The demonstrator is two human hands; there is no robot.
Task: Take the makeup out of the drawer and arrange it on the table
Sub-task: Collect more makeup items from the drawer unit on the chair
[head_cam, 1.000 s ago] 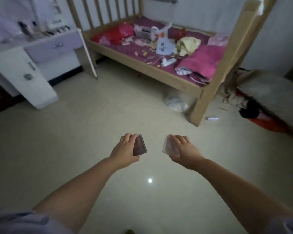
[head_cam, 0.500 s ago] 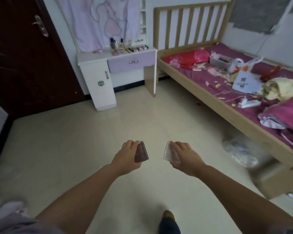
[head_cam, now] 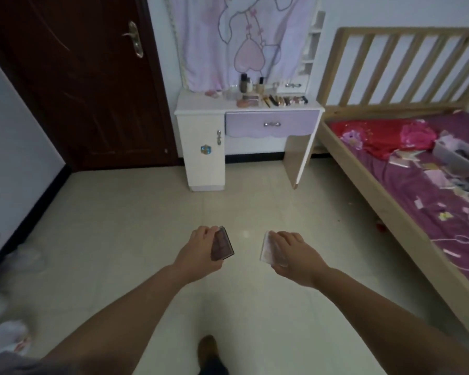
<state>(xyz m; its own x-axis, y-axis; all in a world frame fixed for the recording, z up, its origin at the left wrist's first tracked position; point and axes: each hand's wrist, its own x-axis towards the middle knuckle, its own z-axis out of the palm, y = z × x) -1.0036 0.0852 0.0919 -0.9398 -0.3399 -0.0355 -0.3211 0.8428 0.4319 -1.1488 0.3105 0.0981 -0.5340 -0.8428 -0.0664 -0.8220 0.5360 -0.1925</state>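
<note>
Hands (head_cam: 201, 253) (head_cam: 293, 255) grip 2 palettes (head_cam: 222, 246) (head_cam: 267, 250) — upright, lengthwise forward

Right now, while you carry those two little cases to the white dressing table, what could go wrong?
The left hand pinches the dark flat makeup case only by its edges, so it might slip and crack on the hard tiled floor. The white dressing table top is already crowded with upright bottles; setting cases down could knock one over.
</note>
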